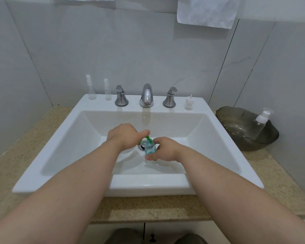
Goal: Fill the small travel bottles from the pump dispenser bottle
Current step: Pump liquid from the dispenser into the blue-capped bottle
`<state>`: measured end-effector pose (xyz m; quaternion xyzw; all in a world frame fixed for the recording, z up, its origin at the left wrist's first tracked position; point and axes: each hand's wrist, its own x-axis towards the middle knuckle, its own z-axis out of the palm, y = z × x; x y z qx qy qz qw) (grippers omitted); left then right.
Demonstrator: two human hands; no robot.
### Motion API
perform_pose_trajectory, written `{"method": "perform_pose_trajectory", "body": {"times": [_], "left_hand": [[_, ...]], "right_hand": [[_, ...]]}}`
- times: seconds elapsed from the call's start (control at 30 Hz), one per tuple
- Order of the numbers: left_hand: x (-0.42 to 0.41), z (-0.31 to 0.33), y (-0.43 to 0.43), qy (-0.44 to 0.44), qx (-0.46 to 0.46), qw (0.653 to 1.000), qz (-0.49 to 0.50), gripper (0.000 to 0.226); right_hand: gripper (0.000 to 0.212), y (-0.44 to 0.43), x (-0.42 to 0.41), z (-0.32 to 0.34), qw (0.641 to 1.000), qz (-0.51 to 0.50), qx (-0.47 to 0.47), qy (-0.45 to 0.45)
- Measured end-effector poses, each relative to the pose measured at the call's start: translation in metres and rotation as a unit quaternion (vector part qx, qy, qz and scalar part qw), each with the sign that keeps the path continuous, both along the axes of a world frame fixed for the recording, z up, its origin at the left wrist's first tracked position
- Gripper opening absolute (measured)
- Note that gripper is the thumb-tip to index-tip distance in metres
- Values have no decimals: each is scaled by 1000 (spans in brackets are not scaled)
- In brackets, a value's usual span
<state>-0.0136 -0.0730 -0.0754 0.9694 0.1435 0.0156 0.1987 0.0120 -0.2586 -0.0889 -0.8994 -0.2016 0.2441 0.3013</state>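
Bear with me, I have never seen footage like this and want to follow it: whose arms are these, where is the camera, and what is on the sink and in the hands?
There is no machine here: a person wears one wide-angle camera on the head, looking down at their own arms over a white sink. The right hand holds a small blue bottle over the basin. The left hand pinches a green nozzle that points into the bottle's neck; what it belongs to is hidden. On the sink's back rim stand a taller clear spray bottle and a shorter one, left of the tap, and a small white pump top on the right. On the counter, a dark bowl holds a clear pump bottle.
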Motion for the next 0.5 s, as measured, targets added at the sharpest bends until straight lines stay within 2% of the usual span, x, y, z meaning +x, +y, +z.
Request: {"method": "perform_pose_trajectory", "body": {"times": [0.23,0.5], "left_hand": [[0,0,1,3,0,1000,4,57],[1,0,1,9,1,1000,-1,57]], "right_hand": [[48,0,-2,1,1000,4,-1,5],[40,-1,-2,0,1000,14,6,8]]}}
